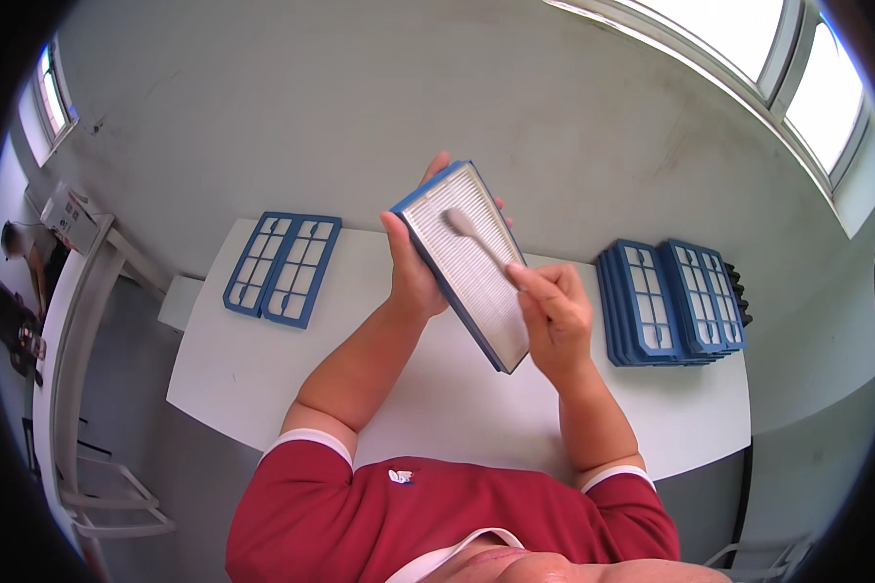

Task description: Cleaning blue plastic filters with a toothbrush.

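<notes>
My left hand (pixel 414 273) holds up a rectangular pleated air filter (pixel 474 270) in a blue frame, its thumb on the near left edge and fingertips showing past the far edge. The filter is tilted, with its white pleats facing me. In my right hand (pixel 558 313) a toothbrush (pixel 477 237) is pinched by its handle between thumb and forefinger. Its bristled head lies over the upper part of the pleats; whether it touches them I cannot tell. Both hands are above the white table.
Two blue-framed filters (pixel 283 270) lie side by side on the white table (pixel 452 423) at left. Stacks of similar filters (pixel 645 302) stand at right, beside black objects (pixel 738 295). A wall rises behind. Far left, a person (pixel 36 255) is near another table.
</notes>
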A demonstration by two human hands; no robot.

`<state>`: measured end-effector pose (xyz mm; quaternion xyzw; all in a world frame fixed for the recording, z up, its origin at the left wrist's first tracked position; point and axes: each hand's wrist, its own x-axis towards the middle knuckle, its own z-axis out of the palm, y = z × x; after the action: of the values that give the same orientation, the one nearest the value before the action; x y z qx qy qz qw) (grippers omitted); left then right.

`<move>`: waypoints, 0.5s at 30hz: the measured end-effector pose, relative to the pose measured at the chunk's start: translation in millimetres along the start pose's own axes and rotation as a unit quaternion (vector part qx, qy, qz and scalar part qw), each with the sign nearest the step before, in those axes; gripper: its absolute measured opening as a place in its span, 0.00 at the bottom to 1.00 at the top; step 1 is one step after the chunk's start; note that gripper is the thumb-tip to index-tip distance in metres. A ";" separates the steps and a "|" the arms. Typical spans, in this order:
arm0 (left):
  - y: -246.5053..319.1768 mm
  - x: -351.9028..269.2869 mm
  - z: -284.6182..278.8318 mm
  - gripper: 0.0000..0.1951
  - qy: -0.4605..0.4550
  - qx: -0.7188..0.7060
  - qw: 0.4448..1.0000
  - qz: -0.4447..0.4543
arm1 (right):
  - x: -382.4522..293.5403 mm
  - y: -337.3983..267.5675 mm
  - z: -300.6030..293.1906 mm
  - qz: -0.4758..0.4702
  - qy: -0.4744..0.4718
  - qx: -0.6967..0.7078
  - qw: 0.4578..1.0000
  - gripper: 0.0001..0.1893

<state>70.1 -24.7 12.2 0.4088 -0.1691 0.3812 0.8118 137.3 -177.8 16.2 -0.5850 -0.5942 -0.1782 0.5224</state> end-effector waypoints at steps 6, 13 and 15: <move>-6.0 -2.6 4.3 0.46 -0.022 0.025 0.999 -0.008 | -2.1 -5.5 5.6 0.002 -0.010 0.010 1.000 0.20; -5.7 -4.5 8.4 0.46 -0.026 0.028 0.999 -0.024 | -3.5 0.2 5.2 0.018 0.003 -0.015 1.000 0.21; -4.0 -4.1 6.5 0.46 -0.048 0.023 0.998 -0.014 | -1.6 6.4 3.3 0.021 0.023 -0.040 0.999 0.20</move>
<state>70.7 -33.4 11.6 0.4473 -0.1935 0.3533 0.7985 141.2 -174.2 11.0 -0.6136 -0.5616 -0.2040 0.5162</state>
